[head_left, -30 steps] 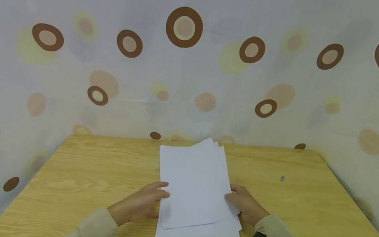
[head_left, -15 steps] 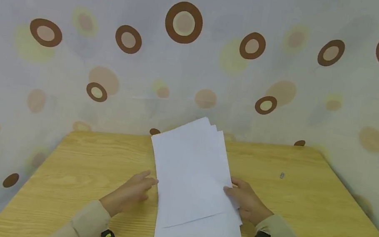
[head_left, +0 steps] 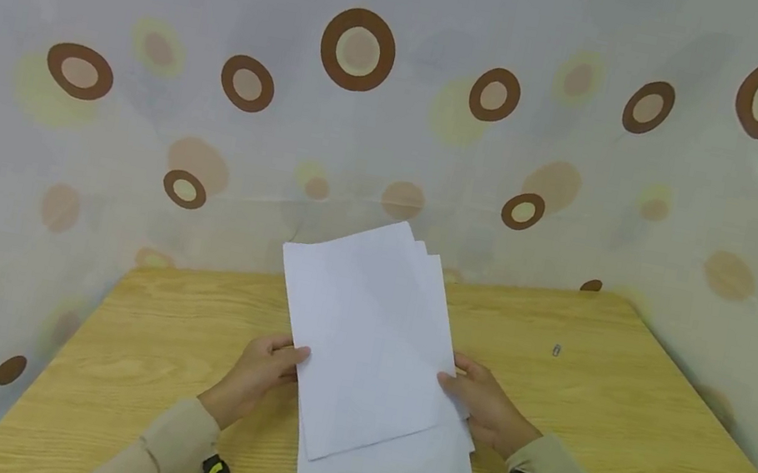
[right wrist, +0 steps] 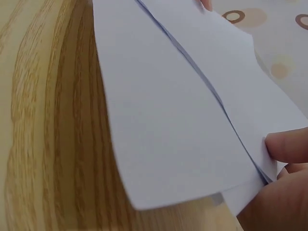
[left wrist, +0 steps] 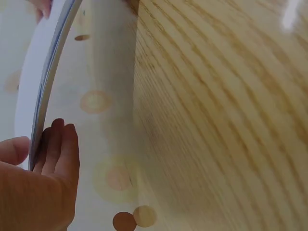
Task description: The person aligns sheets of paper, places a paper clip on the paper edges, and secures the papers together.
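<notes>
Several white paper sheets (head_left: 370, 328) slant up in a loose stack over the near middle of the table (head_left: 161, 350), far end raised; whether the near edge touches the wood, I cannot tell. The left hand (head_left: 256, 374) pinches the left edge, thumb on top and fingers behind; the right hand (head_left: 489, 408) grips the right edge likewise. Holding opposite sides probably keeps such limp sheets from sagging or sliding apart. The layers sit unevenly, corners fanned at the far right and a lower sheet jutting out on the near side. The paper is smooth, matt and gently bowed; the table shows glossy, streaked yellow grain. A tiny object (head_left: 557, 350), too small to identify, lies far right.
</notes>
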A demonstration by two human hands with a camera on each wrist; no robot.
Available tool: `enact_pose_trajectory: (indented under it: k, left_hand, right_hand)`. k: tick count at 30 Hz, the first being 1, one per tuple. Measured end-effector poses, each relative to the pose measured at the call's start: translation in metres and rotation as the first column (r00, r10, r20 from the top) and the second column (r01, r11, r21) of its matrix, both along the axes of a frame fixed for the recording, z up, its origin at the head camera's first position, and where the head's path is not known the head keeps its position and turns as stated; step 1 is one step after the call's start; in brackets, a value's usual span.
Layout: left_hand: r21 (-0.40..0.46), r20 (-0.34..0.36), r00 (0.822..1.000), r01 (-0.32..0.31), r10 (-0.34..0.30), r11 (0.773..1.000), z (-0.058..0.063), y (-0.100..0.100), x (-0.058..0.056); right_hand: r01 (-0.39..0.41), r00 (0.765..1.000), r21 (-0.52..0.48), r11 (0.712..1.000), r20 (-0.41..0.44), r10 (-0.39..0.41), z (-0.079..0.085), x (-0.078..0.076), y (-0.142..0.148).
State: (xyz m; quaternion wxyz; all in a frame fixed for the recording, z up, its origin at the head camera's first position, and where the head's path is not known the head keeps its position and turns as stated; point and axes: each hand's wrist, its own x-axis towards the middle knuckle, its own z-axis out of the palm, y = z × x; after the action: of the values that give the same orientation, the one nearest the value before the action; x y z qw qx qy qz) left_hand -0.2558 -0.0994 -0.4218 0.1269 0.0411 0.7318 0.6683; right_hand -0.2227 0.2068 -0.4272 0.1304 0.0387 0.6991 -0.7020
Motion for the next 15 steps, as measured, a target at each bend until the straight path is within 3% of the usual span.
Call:
enact_pose_trajectory:
  k: [7,15]
  left_hand:
    - [-0.054,-0.054,0.998,-0.029,0.026,0.998,0.006,0.006,-0.001]
    - [-0.056,-0.105,0.993,-0.051,0.045,0.997,0.016,0.01,0.003]
  right_hand:
    - [-0.06,0.998,-0.035,0.998,-0.032,0.059,0.001,0.001,0.006]
    - [-0.1,0.986,0.019,0.995,-0.132,0.102,0.007,-0.005,0.018]
